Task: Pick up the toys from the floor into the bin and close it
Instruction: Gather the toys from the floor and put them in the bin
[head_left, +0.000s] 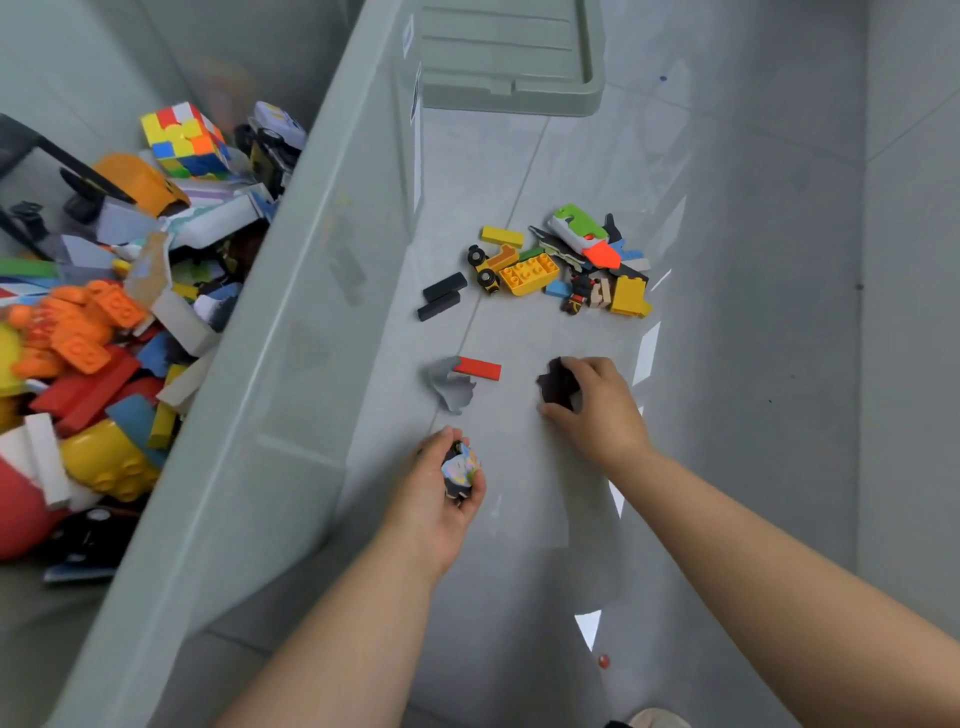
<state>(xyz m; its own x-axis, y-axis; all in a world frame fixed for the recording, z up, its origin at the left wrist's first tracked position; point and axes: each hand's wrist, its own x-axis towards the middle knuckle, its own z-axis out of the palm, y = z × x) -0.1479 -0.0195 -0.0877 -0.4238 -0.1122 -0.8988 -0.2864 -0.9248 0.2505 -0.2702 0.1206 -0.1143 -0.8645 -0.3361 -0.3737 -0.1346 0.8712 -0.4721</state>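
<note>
- Two hands in view, both low over the grey floor (753, 260), just right of the bin (311, 270)
- My left hand (441, 493): fingers curled round a small pastel-printed piece (460, 466), held close beside the bin wall
- My right hand (597, 410): thumb and fingers pinching a dark flat piece (557, 387) at floor level; whether it touches the tile, I cannot tell
- Ahead, between the hands: a grey piece (449, 389) touching a red block (479, 368)
- Further ahead: two black blocks (441, 297) side by side, then a loose pile of bricks (530, 273)
- Bin open, holding many toys, a colour cube (184, 140) among them
- Lid (511, 57) lies on the floor beyond the pile, near the bin's far end
</note>
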